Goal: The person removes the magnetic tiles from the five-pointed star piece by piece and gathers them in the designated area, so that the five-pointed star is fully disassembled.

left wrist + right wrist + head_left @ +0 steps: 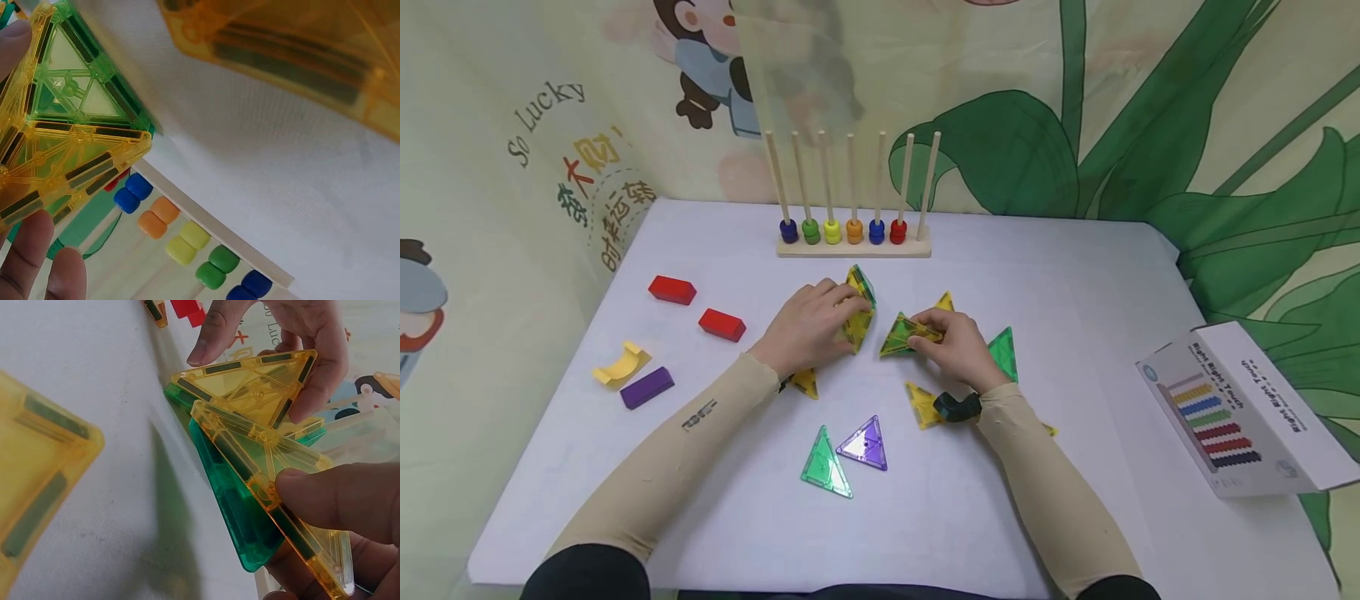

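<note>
In the head view, my left hand grips a joined piece of yellow and green triangular magnetic tiles, fingers on top and thumb at its near side. Just to the right, my right hand pinches a second pair of triangular tiles, yellow over green. Its thumb presses the yellow face in the right wrist view, where the two pieces overlap. Loose tiles lie about the hands: a yellow one by the left wrist, another yellow tile by the right wrist, and a green tile right of the right hand.
Nearer the front lie a green triangle and a purple triangle. A wooden peg rack with coloured beads stands at the back. Red blocks, a yellow arch and a purple block are left; a printed box is right.
</note>
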`<state>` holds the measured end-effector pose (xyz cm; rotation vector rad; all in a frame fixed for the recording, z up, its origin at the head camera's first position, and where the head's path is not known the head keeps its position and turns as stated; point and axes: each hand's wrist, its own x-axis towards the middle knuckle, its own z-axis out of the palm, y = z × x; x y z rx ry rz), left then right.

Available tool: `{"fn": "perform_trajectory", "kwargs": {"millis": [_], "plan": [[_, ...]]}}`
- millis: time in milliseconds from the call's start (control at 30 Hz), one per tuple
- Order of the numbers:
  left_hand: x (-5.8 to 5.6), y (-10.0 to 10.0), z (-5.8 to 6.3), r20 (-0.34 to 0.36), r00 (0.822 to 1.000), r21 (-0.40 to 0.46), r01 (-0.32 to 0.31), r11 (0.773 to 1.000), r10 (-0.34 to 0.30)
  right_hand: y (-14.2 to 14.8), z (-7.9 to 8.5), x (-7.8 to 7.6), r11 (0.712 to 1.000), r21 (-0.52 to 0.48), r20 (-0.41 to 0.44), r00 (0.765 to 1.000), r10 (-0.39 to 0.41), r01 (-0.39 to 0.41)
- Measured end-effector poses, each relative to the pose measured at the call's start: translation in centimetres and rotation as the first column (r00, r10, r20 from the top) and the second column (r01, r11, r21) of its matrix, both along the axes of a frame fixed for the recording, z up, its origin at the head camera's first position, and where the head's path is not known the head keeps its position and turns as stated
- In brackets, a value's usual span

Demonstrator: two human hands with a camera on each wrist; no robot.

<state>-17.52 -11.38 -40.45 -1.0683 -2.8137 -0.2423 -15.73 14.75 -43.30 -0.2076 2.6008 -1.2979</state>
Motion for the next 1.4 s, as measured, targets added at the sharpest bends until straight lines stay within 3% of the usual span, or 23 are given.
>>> {"fn": "perform_trajectory", "kwargs": {"millis": [233, 467, 567, 667, 733, 833, 900, 1067, 1267, 1400], "plan": [[0.1, -0.2, 0.2, -0.032, 0.999, 0.029, 0.013, 0.999, -0.013, -0.2, 0.0, 0.1, 1.000, 0.001, 0.003, 1.000, -0.006, 0.006], [1.2, -0.1, 1.0, -0.193, 0.980, 0.179, 0.076, 0.981, -0.041, -0.2, 0.7, 0.6, 1.000, -0.020, -0.029, 1.000, 0.001, -0.001], [2.4, 0.3, 1.3, -0.126, 0.991, 0.270, 0.077, 0.960, -0.044, -0.3, 1.1, 1.0, 0.997, -0.072, -0.027, 1.000, 0.004, -0.006], [3.7, 0.8, 1.4, 0.061, 0.998, 0.355, 0.011, 0.935, -0.035, -0.4, 1.5, 1.3, 0.988, -0.156, -0.005, 1.000, 0.004, -0.004], [4.2, 1.2, 1.4, 0.213, 0.977, 0.401, -0.063, 0.914, -0.026, -0.5, 1.7, 1.6, 0.976, -0.217, 0.011, 1.000, 0.003, 0.000], [4.5, 1.5, 1.4, 0.391, 0.920, 0.442, -0.169, 0.881, -0.020, -0.7, 2.0, 1.9, 0.958, -0.286, 0.040, 0.999, 0.004, 0.007], [4.5, 1.6, 1.3, 0.466, 0.885, 0.464, -0.227, 0.856, -0.018, -0.8, 2.2, 2.1, 0.950, -0.312, 0.056, 0.998, 0.015, 0.004], [4.4, 1.4, 1.1, 0.552, 0.834, 0.489, -0.312, 0.815, -0.012, -0.8, 2.1, 2.3, 0.952, -0.305, 0.088, 0.996, 0.032, -0.004], [4.7, 1.3, 1.1, 0.618, 0.786, 0.467, -0.374, 0.801, 0.007, -0.6, 1.9, 2.3, 0.957, -0.291, 0.111, 0.993, 0.031, 0.003], [4.9, 0.9, 1.1, 0.634, 0.772, 0.444, -0.401, 0.801, 0.035, -0.1, 1.8, 2.4, 0.954, -0.300, 0.124, 0.992, 0.030, 0.009]]}}
